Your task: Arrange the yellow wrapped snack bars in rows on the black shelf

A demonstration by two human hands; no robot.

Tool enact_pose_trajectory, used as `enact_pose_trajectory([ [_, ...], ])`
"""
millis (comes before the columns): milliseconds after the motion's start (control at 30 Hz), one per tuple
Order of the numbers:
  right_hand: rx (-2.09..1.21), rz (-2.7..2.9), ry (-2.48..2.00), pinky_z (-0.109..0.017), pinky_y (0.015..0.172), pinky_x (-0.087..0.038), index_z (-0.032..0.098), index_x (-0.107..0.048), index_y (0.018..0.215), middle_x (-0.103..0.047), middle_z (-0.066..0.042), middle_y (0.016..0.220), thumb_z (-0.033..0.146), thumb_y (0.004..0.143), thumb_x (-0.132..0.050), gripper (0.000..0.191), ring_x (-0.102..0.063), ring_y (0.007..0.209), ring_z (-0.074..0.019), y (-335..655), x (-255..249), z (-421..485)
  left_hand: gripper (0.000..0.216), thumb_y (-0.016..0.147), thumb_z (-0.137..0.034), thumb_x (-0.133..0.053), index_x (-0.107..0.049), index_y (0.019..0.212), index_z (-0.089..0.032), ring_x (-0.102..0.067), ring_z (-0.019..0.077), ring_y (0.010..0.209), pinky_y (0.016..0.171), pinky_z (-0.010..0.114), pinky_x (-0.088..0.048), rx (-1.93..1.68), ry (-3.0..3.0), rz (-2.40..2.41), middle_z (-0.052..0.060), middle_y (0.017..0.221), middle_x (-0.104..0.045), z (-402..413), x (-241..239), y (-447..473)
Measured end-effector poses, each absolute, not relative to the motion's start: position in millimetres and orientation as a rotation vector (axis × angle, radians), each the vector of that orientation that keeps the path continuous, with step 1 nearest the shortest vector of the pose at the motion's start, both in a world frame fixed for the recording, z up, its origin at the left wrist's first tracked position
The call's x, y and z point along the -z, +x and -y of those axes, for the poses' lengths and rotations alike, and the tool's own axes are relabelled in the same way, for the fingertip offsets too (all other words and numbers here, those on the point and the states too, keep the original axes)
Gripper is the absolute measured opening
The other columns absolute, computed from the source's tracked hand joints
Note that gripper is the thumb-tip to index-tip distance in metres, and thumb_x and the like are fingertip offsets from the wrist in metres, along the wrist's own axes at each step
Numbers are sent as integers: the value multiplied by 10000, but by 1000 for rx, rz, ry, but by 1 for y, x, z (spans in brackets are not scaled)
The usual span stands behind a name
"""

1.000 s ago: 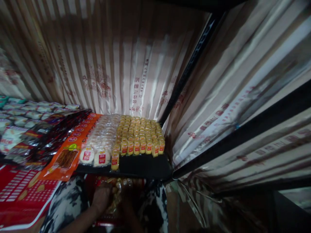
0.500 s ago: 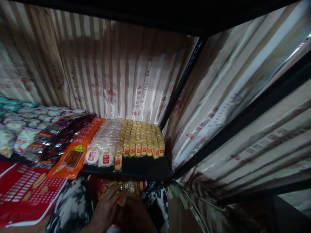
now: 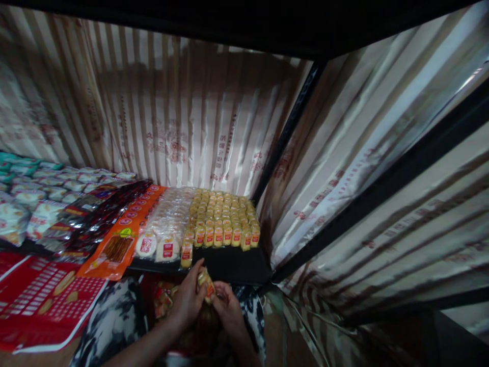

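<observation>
Between my two hands is a small yellow wrapped snack cake [image 3: 207, 285] with a red label, raised just in front of the black shelf's edge. My left hand [image 3: 189, 298] is closed on its left side, thumb and fingers pinching the wrapper. On the right side, my right hand [image 3: 228, 305] grips it with bent fingers. Below them, an open bag of wrapped snacks [image 3: 162, 300] rests between my knees, partly hidden by my arms. Rows of matching yellow snack cakes [image 3: 227, 235] stand on the black shelf [image 3: 233, 262], with one set forward at the left.
White round packaged cakes [image 3: 167, 250] lie left of the yellow rows, then an orange snack packet [image 3: 114, 250], dark packets [image 3: 91, 224] and white bags [image 3: 42, 219]. A red printed bag [image 3: 49, 306] hangs at lower left. Black posts and pleated curtains [image 3: 171, 117] enclose the shelf.
Both hands have risen from the bag between my knees toward the shelf edge, bringing up a yellow wrapped snack cake held between them. The shelf rows look the same.
</observation>
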State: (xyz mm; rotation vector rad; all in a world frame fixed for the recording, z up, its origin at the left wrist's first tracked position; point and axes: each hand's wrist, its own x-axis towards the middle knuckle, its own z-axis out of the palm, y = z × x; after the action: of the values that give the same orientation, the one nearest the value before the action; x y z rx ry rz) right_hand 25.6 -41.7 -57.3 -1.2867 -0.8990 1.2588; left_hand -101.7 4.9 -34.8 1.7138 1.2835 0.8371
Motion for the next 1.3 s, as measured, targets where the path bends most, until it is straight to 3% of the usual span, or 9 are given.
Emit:
enact_pose_trajectory([
  [167,-831,1083,-1601,-292,700,-493,212,-615,886,-666,-55,888,414,693,-599,279,-622,802,-204,44,45,28,396,752,-177,-427,-514,1139,-176,-533,186,1050,905,345,-450,-916,1853,-1151,82,1130,-557,-28,17,-75],
  [300,-681,1126,-1689,-282,677,-494,189,-578,1057,-662,-71,910,401,727,-553,393,-617,812,-202,55,42,16,382,779,-187,-428,-492,1155,-171,-514,185,1056,905,353,-452,-956,1875,-1097,90,1138,-518,-39,18,-57],
  [400,-669,1125,-1690,-281,681,-498,169,-593,1056,-656,-93,954,377,722,-553,396,-612,846,-208,57,45,6,437,802,-183,-403,-414,1238,-172,-467,194,1124,893,354,-465,-1015,1839,-1151,110,1226,-438,-36,20,-53],
  [500,-739,1117,-1618,-272,680,-503,162,-612,1010,-656,-89,949,354,723,-547,352,-615,839,-200,53,49,-6,462,808,-172,-392,-388,1270,-167,-360,224,1230,983,413,-397,-1078,1879,-1263,126,1294,-359,-25,22,-56],
  [600,-759,1115,-1612,-265,662,-498,175,-615,1002,-666,-60,882,373,725,-543,348,-619,775,-186,45,53,-21,464,817,-182,-382,-394,1280,-152,-344,228,1242,1051,446,-313,-1083,1939,-1292,134,1298,-359,-16,27,-63],
  [733,-692,1202,-1695,-271,687,-474,171,-623,1007,-658,-40,803,372,722,-534,360,-601,715,-172,32,55,-40,474,830,-202,-357,-389,1300,-148,-333,238,1267,1062,452,-301,-1076,1918,-1275,138,1352,-349,-16,42,-70],
  [1067,-669,1317,-1757,-261,690,-449,193,-624,990,-643,-28,830,249,704,-461,334,-575,724,-158,13,46,-64,469,890,-264,-297,-374,1333,-128,-272,203,1328,1104,402,-251,-1001,1842,-1302,113,1424,-328,-28,58,-81],
  [1300,-671,1215,-1654,-247,695,-471,171,-535,1062,-617,-61,977,228,697,-471,375,-588,741,-139,12,63,-66,492,885,-291,-321,-366,1338,-105,-235,209,1342,1112,398,-232,-1042,1711,-1271,124,1445,-279,-32,77,-72],
])
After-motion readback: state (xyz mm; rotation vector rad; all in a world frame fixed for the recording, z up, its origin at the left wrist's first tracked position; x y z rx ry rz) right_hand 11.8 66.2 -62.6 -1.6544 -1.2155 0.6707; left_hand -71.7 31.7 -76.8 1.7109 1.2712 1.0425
